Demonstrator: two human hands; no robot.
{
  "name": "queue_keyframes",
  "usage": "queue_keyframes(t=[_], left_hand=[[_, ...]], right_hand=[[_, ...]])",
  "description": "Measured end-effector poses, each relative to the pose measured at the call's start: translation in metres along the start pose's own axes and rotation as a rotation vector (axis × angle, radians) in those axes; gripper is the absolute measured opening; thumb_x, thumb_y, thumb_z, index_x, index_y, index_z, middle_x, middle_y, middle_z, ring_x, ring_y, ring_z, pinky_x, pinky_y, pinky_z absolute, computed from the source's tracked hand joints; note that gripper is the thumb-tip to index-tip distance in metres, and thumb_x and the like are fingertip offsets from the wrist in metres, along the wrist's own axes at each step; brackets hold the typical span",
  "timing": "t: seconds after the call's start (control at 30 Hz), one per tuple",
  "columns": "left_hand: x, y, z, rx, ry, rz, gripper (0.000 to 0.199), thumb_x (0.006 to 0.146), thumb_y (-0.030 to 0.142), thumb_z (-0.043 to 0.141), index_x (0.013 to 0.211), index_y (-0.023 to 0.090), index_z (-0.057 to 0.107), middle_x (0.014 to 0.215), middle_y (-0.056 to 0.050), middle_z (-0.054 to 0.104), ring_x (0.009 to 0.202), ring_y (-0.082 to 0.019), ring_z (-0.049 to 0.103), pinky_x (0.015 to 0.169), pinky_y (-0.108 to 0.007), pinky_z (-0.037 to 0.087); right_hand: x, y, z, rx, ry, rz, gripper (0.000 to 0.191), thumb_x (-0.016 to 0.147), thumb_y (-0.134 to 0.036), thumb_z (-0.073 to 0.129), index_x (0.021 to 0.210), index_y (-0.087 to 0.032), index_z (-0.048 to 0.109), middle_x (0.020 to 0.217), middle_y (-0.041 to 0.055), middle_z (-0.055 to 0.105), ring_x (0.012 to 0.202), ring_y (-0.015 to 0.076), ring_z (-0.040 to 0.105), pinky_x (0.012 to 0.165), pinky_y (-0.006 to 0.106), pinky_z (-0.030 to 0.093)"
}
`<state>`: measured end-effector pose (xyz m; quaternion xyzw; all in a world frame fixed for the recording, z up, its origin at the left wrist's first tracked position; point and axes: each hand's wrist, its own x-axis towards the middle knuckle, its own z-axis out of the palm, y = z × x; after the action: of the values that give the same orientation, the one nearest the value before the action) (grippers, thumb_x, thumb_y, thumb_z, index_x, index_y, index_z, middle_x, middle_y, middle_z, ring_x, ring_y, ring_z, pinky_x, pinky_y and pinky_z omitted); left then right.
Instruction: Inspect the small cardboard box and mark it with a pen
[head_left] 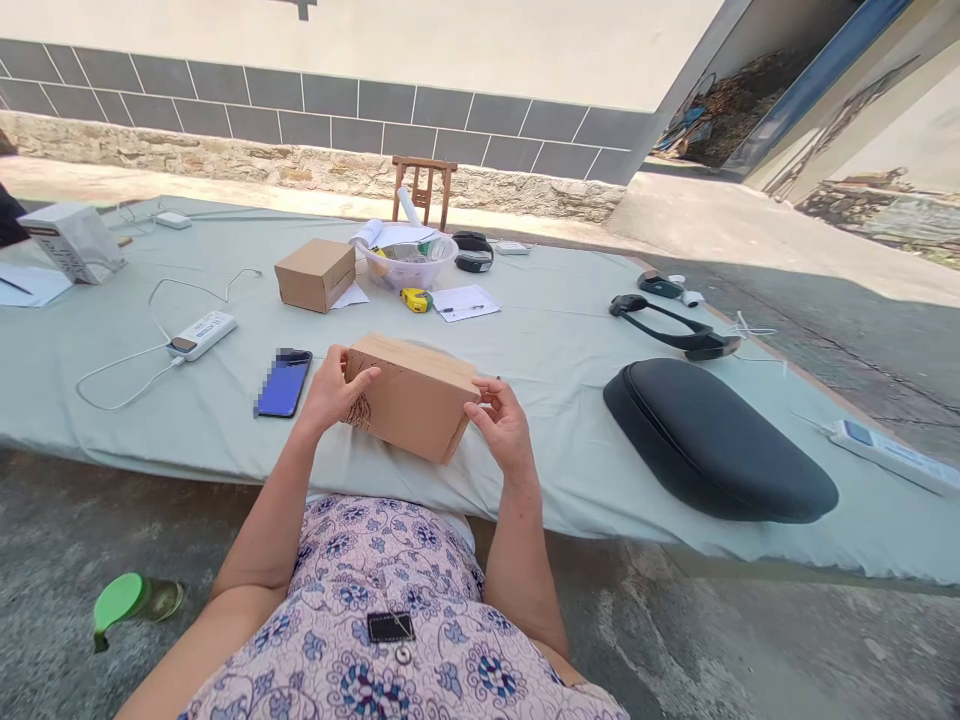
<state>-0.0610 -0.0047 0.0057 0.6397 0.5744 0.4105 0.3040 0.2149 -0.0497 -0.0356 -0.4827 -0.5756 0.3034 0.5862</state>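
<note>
Two hands, left (328, 392) and right (502, 425), fingers (360, 376) spread around a cardboard box (411, 400)

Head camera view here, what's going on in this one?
A person holds a cardboard box in both hands, the left hand at one end and the right hand at the other, over a table covered in pale green cloth. A second cardboard box sits farther along the cloth near a clear plastic bowl. A phone lies near the left hand, and a black cushion lies off to the right.
</note>
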Motion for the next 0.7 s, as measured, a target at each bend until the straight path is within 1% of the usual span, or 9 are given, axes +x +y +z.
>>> queue_keyframes(t=[0.07, 0.13, 0.2, 0.27, 0.33, 0.43, 0.57, 0.7], left_hand=[[-0.003, 0.006, 0.005, 0.087, 0.069, -0.001, 0.058, 0.081, 0.053, 0.066, 0.126, 0.022, 0.048, 0.126, -0.012, 0.062, 0.118, -0.031, 0.06, 0.096, -0.044, 0.049], [-0.006, 0.01, 0.008, 0.152, 0.093, 0.038, 0.057, 0.085, 0.049, 0.063, 0.133, 0.024, 0.045, 0.129, -0.012, 0.06, 0.121, -0.031, 0.057, 0.099, -0.045, 0.047], [-0.009, 0.013, 0.011, 0.187, 0.068, 0.083, 0.051, 0.088, 0.046, 0.06, 0.133, 0.026, 0.046, 0.129, -0.012, 0.059, 0.122, -0.03, 0.056, 0.099, -0.044, 0.046], [-0.012, 0.016, 0.014, 0.207, 0.034, 0.086, 0.048, 0.088, 0.047, 0.061, 0.128, 0.026, 0.046, 0.126, -0.011, 0.058, 0.118, -0.029, 0.057, 0.096, -0.042, 0.047], [-0.016, 0.019, 0.021, 0.23, 0.011, 0.053, 0.052, 0.084, 0.051, 0.067, 0.123, 0.025, 0.046, 0.123, -0.01, 0.057, 0.112, -0.028, 0.059, 0.09, -0.039, 0.049], [-0.021, 0.025, 0.036, 0.293, 0.007, -0.004, 0.061, 0.077, 0.06, 0.073, 0.118, 0.025, 0.046, 0.122, -0.011, 0.052, 0.104, -0.028, 0.061, 0.081, -0.037, 0.049], [-0.023, 0.027, 0.05, 0.348, 0.05, -0.018, 0.063, 0.076, 0.065, 0.072, 0.118, 0.025, 0.046, 0.121, -0.011, 0.05, 0.101, -0.028, 0.062, 0.077, -0.035, 0.047], [-0.023, 0.026, 0.049, 0.35, 0.045, -0.019, 0.057, 0.081, 0.062, 0.068, 0.12, 0.026, 0.046, 0.122, -0.011, 0.05, 0.101, -0.029, 0.062, 0.078, -0.037, 0.048]], right_hand=[[-0.001, -0.001, 0.0, -0.04, -0.011, -0.022, 0.035, 0.077, -0.041, 0.07, 0.108, -0.027, 0.061, 0.111, 0.0048, 0.058, 0.095, 0.0184, 0.06, 0.079, 0.034, 0.055], [-0.001, -0.004, 0.001, -0.087, 0.0, -0.029, 0.035, 0.078, -0.043, 0.069, 0.106, -0.027, 0.059, 0.112, 0.0053, 0.058, 0.096, 0.0194, 0.06, 0.079, 0.036, 0.055], [-0.003, -0.008, 0.006, -0.171, 0.07, -0.024, 0.035, 0.078, -0.048, 0.068, 0.103, -0.026, 0.057, 0.108, 0.0052, 0.058, 0.094, 0.02, 0.059, 0.079, 0.037, 0.055], [-0.004, -0.013, 0.013, -0.301, 0.175, -0.018, 0.039, 0.077, -0.055, 0.068, 0.099, -0.025, 0.055, 0.105, 0.005, 0.057, 0.093, 0.0211, 0.058, 0.08, 0.038, 0.054], [-0.006, -0.015, 0.021, -0.445, 0.251, -0.004, 0.045, 0.075, -0.062, 0.068, 0.095, -0.025, 0.052, 0.103, 0.0056, 0.055, 0.095, 0.0232, 0.056, 0.082, 0.04, 0.053], [-0.008, -0.015, 0.033, -0.595, 0.297, 0.022, 0.056, 0.071, -0.073, 0.067, 0.094, -0.025, 0.049, 0.108, 0.0084, 0.052, 0.102, 0.0273, 0.055, 0.084, 0.042, 0.05], [-0.008, -0.012, 0.041, -0.635, 0.344, 0.045, 0.062, 0.07, -0.077, 0.065, 0.098, -0.025, 0.048, 0.113, 0.0112, 0.052, 0.109, 0.0304, 0.053, 0.085, 0.042, 0.049], [-0.006, -0.012, 0.039, -0.598, 0.339, 0.071, 0.06, 0.072, -0.076, 0.064, 0.098, -0.025, 0.048, 0.113, 0.0113, 0.053, 0.109, 0.0308, 0.054, 0.088, 0.044, 0.048]])
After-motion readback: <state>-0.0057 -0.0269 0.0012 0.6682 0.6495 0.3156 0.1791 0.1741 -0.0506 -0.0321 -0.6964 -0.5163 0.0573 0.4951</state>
